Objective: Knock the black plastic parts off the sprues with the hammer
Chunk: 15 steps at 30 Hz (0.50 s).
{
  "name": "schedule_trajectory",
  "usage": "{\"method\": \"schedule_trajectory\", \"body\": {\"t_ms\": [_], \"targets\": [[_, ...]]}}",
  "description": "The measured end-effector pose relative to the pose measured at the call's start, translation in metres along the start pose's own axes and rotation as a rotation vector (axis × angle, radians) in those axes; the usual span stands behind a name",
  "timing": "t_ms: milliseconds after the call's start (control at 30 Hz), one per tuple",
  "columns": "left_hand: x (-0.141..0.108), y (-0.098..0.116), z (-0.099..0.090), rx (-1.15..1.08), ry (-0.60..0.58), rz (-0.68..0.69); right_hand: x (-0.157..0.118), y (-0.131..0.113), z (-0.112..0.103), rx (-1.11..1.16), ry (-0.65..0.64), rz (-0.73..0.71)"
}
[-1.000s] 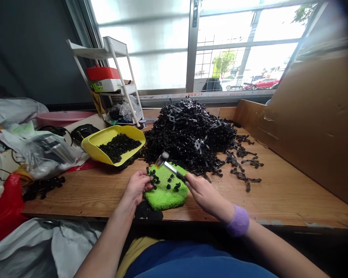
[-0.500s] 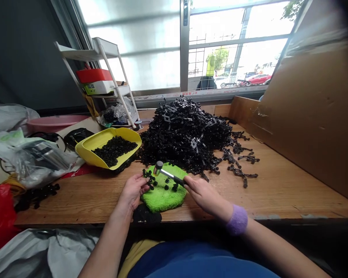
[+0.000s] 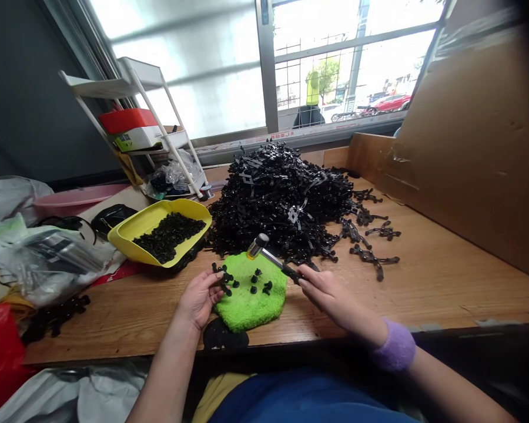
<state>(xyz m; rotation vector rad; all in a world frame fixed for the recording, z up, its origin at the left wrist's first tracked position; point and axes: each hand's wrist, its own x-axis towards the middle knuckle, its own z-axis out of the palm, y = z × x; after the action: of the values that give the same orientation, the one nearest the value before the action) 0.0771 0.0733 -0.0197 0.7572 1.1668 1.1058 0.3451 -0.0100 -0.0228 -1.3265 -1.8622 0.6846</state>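
Observation:
My left hand [image 3: 199, 298] pinches a branched black plastic piece [image 3: 224, 275] at the left edge of a fluffy green cloth [image 3: 251, 311]. My right hand [image 3: 324, 289] grips the dark handle of a small mallet [image 3: 268, 257]. Its head, black at one end and yellow at the other, is raised over the back of the cloth, apart from the held piece. Several small round black plastic parts [image 3: 254, 289] lie on the cloth between my hands. Under the cloth's front edge a flat black piece [image 3: 226, 335] pokes out.
Behind the cloth rises a large heap of black plastic pieces [image 3: 277, 205], with stray ones [image 3: 370, 258] to its right. A yellow scoop-shaped tray [image 3: 127, 235] of small black parts stands at left. A white shelf rack [image 3: 136, 82] and a cardboard sheet [image 3: 467, 135] flank the table.
The mallet in my right hand has lifted and moved right, away from the black piece. My left hand keeps its hold. Small parts on the cloth have shifted slightly; the whole view has tilted a little.

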Motion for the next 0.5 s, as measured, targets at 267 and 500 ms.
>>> {"method": "schedule_trajectory", "body": {"t_ms": [267,500], "targets": [[0.0044,-0.0018,0.0072,0.091,0.046,0.033,0.0024,-0.0022,0.0028,-0.035,-0.055,-0.055],[0.0044,-0.0047,0.0075,0.101,0.067,0.050,0.0040,-0.0024,0.0065,-0.079,-0.077,-0.081]]}}
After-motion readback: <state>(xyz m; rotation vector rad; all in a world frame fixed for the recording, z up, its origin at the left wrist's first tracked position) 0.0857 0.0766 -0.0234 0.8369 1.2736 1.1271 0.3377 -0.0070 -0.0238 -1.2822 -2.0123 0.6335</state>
